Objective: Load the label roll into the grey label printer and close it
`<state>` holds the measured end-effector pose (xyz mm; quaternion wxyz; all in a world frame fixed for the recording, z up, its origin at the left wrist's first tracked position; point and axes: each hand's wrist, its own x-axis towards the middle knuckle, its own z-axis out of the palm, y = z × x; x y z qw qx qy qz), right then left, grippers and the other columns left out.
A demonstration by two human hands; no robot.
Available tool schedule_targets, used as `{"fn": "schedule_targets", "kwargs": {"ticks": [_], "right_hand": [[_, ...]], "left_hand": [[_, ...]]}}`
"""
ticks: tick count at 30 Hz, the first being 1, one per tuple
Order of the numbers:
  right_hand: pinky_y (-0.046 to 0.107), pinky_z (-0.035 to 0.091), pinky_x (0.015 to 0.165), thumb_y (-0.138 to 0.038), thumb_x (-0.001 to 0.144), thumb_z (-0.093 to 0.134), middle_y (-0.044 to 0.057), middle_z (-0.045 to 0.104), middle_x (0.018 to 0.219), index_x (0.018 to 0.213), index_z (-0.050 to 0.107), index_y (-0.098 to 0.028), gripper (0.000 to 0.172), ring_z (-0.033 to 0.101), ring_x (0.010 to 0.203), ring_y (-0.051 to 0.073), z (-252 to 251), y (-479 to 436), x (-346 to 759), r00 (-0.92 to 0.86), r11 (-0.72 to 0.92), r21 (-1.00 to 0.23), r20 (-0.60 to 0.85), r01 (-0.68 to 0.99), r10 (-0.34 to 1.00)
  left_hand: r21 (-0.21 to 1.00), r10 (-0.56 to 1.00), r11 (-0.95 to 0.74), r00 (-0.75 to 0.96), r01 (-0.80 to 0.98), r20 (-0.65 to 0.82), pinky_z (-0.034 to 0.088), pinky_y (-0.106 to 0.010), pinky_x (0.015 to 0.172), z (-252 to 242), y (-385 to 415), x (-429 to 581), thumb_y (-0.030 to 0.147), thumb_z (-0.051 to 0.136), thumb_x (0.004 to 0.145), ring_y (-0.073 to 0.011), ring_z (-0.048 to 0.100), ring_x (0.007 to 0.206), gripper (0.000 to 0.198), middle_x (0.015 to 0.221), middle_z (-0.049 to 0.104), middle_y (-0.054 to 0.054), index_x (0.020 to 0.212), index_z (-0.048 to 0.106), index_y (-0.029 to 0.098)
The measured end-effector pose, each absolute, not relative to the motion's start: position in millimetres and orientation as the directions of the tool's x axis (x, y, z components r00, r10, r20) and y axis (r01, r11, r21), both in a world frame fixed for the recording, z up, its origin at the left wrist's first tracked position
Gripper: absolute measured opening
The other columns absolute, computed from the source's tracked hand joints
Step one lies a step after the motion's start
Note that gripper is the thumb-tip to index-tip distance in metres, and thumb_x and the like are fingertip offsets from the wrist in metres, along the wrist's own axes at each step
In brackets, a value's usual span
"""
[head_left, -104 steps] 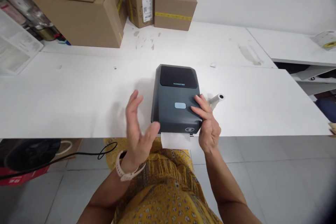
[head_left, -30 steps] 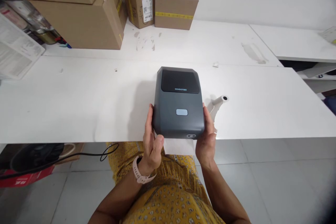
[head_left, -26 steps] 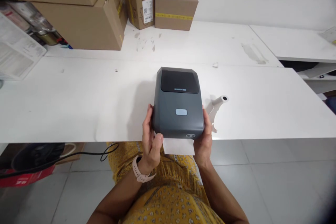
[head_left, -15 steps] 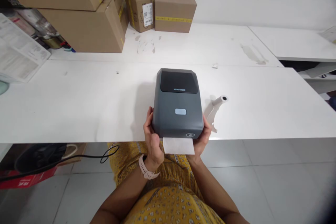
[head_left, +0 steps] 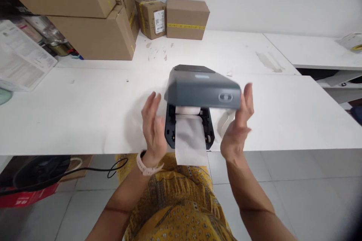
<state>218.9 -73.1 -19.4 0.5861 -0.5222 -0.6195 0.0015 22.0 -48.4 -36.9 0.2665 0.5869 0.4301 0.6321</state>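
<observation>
A dark grey label printer [head_left: 202, 86] stands at the table's front edge with its lid raised and slightly blurred. Inside the black base lies a white paper roll [head_left: 187, 110], and a strip of label paper [head_left: 190, 141] runs from it out over the front. My left hand [head_left: 154, 128], wearing a pale watch, is held beside the printer's left side with its fingers apart and nothing in it. At the lid's right front corner is my right hand [head_left: 239, 124], fingers stretched upward against or very near the lid. Curled backing paper [head_left: 225, 120] lies behind that hand, partly hidden.
Cardboard boxes [head_left: 93, 37] are stacked at the back left, and two smaller ones, including a taped box [head_left: 185, 20], stand by the wall. A clear container with papers [head_left: 24, 56] is at the left. Below the table hangs a black cable [head_left: 93, 167].
The printer's lid has swung up from shut, baring the roll inside. Both hands have moved up and apart from the printer's lower sides; the right one has risen along with the lid.
</observation>
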Motion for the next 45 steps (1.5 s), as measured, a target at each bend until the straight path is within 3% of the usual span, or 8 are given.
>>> {"fn": "schedule_targets", "kwargs": {"ticks": [3,6,11,21,28,33,38,45], "right_hand": [[0.065,0.017,0.129,-0.072,0.101,0.015,0.0,0.022,0.172,0.165,0.01,-0.04,0.072,0.017,0.162,0.033,12,-32,230,0.093,0.491,-0.519,0.748,0.7,0.657],[0.059,0.02,0.13,-0.07,0.101,0.013,0.0,0.017,0.173,0.165,-0.004,-0.04,0.072,0.016,0.162,0.029,29,12,235,0.065,0.502,-0.53,0.729,0.683,0.681],[0.054,0.023,0.13,-0.07,0.102,0.019,-0.002,0.011,0.174,0.161,-0.019,-0.041,0.076,0.012,0.163,0.025,38,77,244,0.019,0.523,-0.538,0.71,0.661,0.704],[0.064,0.038,0.118,-0.057,0.102,0.044,0.011,0.039,0.163,0.164,0.017,-0.034,0.071,0.042,0.149,0.037,43,34,240,-0.023,0.514,-0.322,0.831,0.795,0.556],[0.054,0.051,0.101,-0.051,0.095,0.062,0.019,0.071,0.13,0.146,0.051,-0.017,0.062,0.067,0.118,0.038,21,19,222,-0.576,0.562,-0.213,-0.004,0.8,0.818],[0.057,0.046,0.102,-0.054,0.088,0.069,0.026,0.07,0.128,0.149,0.046,-0.011,0.079,0.067,0.117,0.043,23,38,205,-0.522,0.507,-0.123,-0.183,0.853,0.833],[0.048,0.053,0.096,-0.051,0.073,0.079,0.015,0.07,0.128,0.147,0.046,-0.02,0.086,0.069,0.112,0.034,38,48,219,-0.601,0.463,-0.464,-0.209,0.755,0.771],[0.037,0.057,0.084,-0.063,0.068,0.082,0.009,0.067,0.124,0.148,0.043,-0.031,0.094,0.07,0.104,0.027,61,14,308,-0.66,0.44,-0.892,0.269,0.104,0.702]], "left_hand": [[0.884,0.852,-0.453,-0.236,0.118,0.468,0.05,-0.033,0.091,-27,-2,20,0.038,0.058,0.096,-0.0198,0.063,0.106,0.035,0.124,0.067,-0.006,0.128,0.066,0.026],[0.964,0.96,-0.266,-0.085,0.013,0.267,0.046,-0.026,0.07,-29,25,19,0.027,0.067,0.085,-0.012,0.054,0.071,0.035,0.086,0.062,0.001,0.12,0.069,0.022],[0.997,0.992,-0.082,0.095,0.016,0.08,0.039,-0.025,0.065,-37,22,12,0.029,0.071,0.083,-0.0112,0.044,0.064,0.049,0.072,0.048,0.006,0.129,0.063,0.019],[0.936,0.958,-0.1,0.288,0.338,-0.001,0.033,-0.027,0.061,-33,16,1,0.03,0.064,0.087,-0.0143,0.044,0.062,0.078,0.066,0.042,0.008,0.158,0.034,0.021],[0.861,0.956,-0.128,0.291,0.492,-0.024,0.033,-0.028,0.06,-24,14,5,0.022,0.055,0.081,-0.0152,0.048,0.059,0.088,0.064,0.051,0.007,0.163,0.023,0.017],[0.865,0.951,-0.196,0.305,0.462,0.052,0.034,-0.027,0.06,-27,15,6,0.017,0.053,0.079,-0.0141,0.044,0.056,0.099,0.06,0.045,0.009,0.166,0.006,0.012],[0.884,0.957,-0.173,0.286,0.434,0.047,0.033,-0.026,0.058,-31,16,5,0.017,0.055,0.078,-0.0135,0.044,0.056,0.102,0.06,0.044,0.01,0.166,0.004,0.014],[0.899,0.962,-0.144,0.271,0.413,0.03,0.033,-0.026,0.06,-31,15,6,0.018,0.055,0.079,-0.0129,0.044,0.057,0.099,0.06,0.043,0.011,0.166,0.009,0.016]]}}
